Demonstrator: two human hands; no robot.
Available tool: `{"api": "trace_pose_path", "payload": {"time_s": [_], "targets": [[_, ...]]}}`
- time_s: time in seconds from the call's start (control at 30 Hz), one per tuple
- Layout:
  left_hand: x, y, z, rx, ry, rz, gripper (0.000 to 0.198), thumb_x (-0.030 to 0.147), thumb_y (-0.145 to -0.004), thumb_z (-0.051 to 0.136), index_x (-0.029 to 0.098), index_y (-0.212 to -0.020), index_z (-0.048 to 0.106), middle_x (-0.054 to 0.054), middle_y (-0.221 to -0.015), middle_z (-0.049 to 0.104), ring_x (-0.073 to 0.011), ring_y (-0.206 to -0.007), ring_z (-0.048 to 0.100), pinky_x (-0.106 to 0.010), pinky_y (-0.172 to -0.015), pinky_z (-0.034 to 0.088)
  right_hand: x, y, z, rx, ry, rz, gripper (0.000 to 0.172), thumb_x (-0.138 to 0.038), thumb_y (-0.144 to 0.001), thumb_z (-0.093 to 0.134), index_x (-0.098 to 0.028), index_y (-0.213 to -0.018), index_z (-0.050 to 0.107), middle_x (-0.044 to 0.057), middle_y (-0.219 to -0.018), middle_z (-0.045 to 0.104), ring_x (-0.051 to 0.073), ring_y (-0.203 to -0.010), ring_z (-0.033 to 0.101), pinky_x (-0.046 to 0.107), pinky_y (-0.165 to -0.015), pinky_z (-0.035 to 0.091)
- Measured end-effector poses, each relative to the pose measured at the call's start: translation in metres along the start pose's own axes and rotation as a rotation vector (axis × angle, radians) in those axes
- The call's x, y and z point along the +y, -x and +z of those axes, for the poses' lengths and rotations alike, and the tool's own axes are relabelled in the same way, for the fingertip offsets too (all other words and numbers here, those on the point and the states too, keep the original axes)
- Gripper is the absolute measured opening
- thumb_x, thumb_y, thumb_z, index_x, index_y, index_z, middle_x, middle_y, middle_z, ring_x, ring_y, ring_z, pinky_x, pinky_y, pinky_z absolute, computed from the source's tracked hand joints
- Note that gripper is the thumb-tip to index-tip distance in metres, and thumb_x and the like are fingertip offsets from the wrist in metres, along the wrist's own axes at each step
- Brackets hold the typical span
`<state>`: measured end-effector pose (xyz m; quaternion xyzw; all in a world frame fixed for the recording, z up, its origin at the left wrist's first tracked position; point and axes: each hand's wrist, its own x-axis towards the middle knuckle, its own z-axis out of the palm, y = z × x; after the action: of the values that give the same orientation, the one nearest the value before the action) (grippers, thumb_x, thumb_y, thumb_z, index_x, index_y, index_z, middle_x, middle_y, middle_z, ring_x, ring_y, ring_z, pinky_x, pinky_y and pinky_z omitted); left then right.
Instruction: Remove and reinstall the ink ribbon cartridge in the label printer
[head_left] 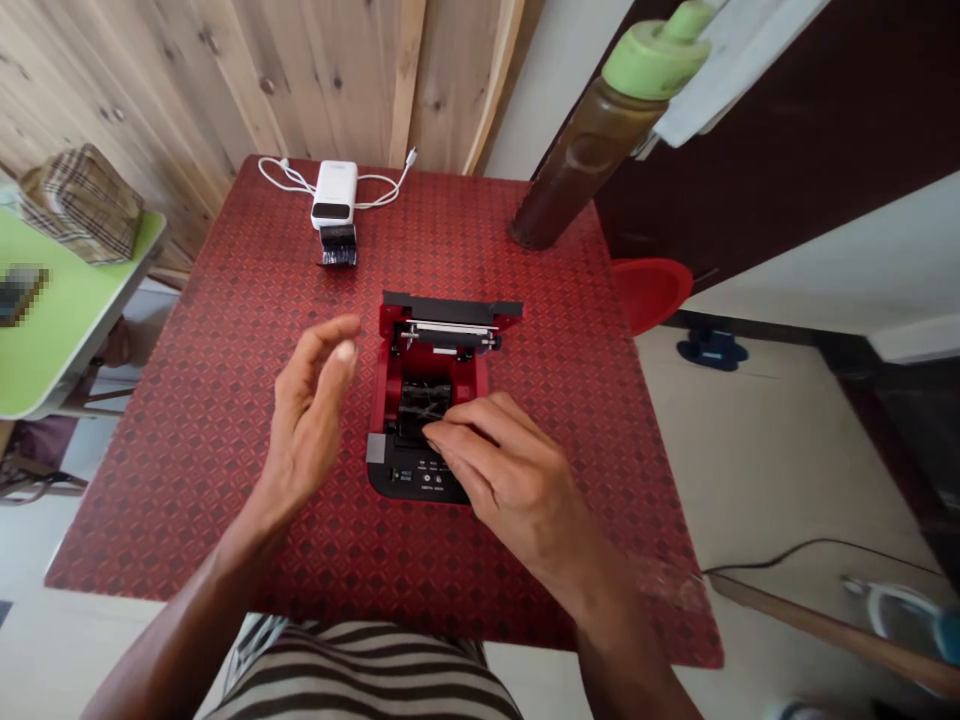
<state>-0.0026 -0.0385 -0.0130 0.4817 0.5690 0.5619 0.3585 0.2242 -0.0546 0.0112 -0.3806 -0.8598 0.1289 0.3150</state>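
1. The red and black machine (409,482) sits near the middle of the tabletop (247,270), lid (454,304) tipped up on its far-edge side.
2. Inside, the black piece (424,402) lies just on the far-edge side of the right hand (517,470); I can't tell its long way.
3. That hand is nearer, tips pinched together; I can't tell if they hold anything.
4. The left hand (311,400) is spread and empty, toward the left edge.

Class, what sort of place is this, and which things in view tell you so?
Probably a room in a home, though a small shop is possible: a patterned red table stands by a wood-plank wall, with a drink bottle on it.
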Motion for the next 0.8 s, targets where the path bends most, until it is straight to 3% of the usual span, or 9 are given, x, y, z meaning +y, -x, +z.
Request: {"api": "trace_pose_path", "payload": {"time_s": [0.13, 0.17, 0.27, 0.33, 0.4, 0.47, 0.6, 0.8], "targets": [[0.009, -0.048, 0.023, -0.038, 0.069, 0.067, 0.042, 0.056, -0.117, 0.059, 0.023, -0.131, 0.082, -0.007, -0.134, 0.08, -0.0311, -0.137, 0.071, -0.048, -0.115, 0.054, -0.006, 0.01, 0.003, 0.065, 0.173, -0.047, 0.027, -0.005, -0.113, 0.061, -0.023, -0.116, 0.082, 0.006, -0.096, 0.083, 0.022, -0.088, 0.073, 0.04, -0.077, 0.057], [0.01, -0.055, 0.028, -0.047, 0.081, 0.076, 0.048, 0.059, -0.118, 0.054, 0.022, -0.118, 0.084, -0.008, -0.126, 0.082, -0.0304, -0.131, 0.074, -0.048, -0.113, 0.055, -0.007, 0.012, 0.003, 0.084, 0.196, -0.058, 0.027, -0.005, -0.113, 0.062, -0.023, -0.115, 0.082, 0.005, -0.095, 0.083, 0.022, -0.087, 0.073, 0.04, -0.075, 0.056], [0.013, -0.059, 0.038, -0.072, 0.089, 0.096, 0.05, 0.059, -0.114, 0.062, 0.022, -0.087, 0.081, -0.007, -0.102, 0.081, -0.0302, -0.125, 0.076, -0.048, -0.116, 0.055, -0.01, 0.017, 0.004, 0.121, 0.233, -0.091, 0.027, -0.004, -0.112, 0.062, -0.022, -0.115, 0.081, 0.006, -0.095, 0.085, 0.023, -0.089, 0.075, 0.04, -0.075, 0.056], [0.015, -0.051, 0.036, -0.085, 0.074, 0.103, 0.041, 0.05, -0.109, 0.073, 0.022, -0.079, 0.078, -0.006, -0.096, 0.079, -0.0307, -0.131, 0.074, -0.046, -0.119, 0.054, -0.013, 0.019, 0.003, 0.12, 0.267, -0.12, 0.025, -0.005, -0.113, 0.061, -0.018, -0.117, 0.081, 0.008, -0.097, 0.086, 0.024, -0.091, 0.076, 0.041, -0.075, 0.058], [0.016, -0.039, 0.03, -0.11, 0.06, 0.07, 0.026, 0.042, -0.103, 0.079, 0.023, -0.086, 0.08, -0.006, -0.104, 0.08, -0.0317, -0.134, 0.072, -0.047, -0.118, 0.055, -0.016, 0.021, 0.002, 0.098, 0.305, -0.141, 0.026, -0.006, -0.115, 0.057, -0.015, -0.118, 0.081, 0.01, -0.1, 0.088, 0.024, -0.093, 0.078, 0.041, -0.077, 0.059], [0.015, -0.025, 0.022, -0.125, 0.052, -0.004, 0.02, 0.041, -0.098, 0.084, 0.024, -0.109, 0.084, -0.008, -0.124, 0.08, -0.0331, -0.134, 0.073, -0.051, -0.12, 0.055, -0.017, 0.023, 0.0, 0.082, 0.328, -0.147, 0.028, -0.007, -0.116, 0.055, -0.016, -0.12, 0.081, 0.01, -0.102, 0.088, 0.025, -0.095, 0.079, 0.041, -0.078, 0.06], [0.004, 0.005, 0.01, -0.115, 0.046, -0.144, 0.058, 0.045, -0.09, 0.092, 0.028, -0.143, 0.074, -0.012, -0.152, 0.072, -0.0377, -0.149, 0.065, -0.057, -0.129, 0.049, -0.017, 0.026, 0.001, 0.102, 0.325, -0.155, 0.027, -0.007, -0.114, 0.056, -0.017, -0.119, 0.081, 0.01, -0.102, 0.089, 0.025, -0.095, 0.079, 0.041, -0.08, 0.063], [-0.014, 0.032, 0.006, -0.177, 0.105, -0.308, 0.073, 0.054, -0.094, 0.09, 0.024, -0.155, 0.063, -0.018, -0.162, 0.067, -0.0395, -0.149, 0.066, -0.059, -0.126, 0.053, -0.019, 0.023, 0.006, 0.143, 0.356, -0.173, 0.026, -0.005, -0.113, 0.058, -0.016, -0.115, 0.082, 0.009, -0.096, 0.088, 0.024, -0.092, 0.079, 0.039, -0.078, 0.062]]}}
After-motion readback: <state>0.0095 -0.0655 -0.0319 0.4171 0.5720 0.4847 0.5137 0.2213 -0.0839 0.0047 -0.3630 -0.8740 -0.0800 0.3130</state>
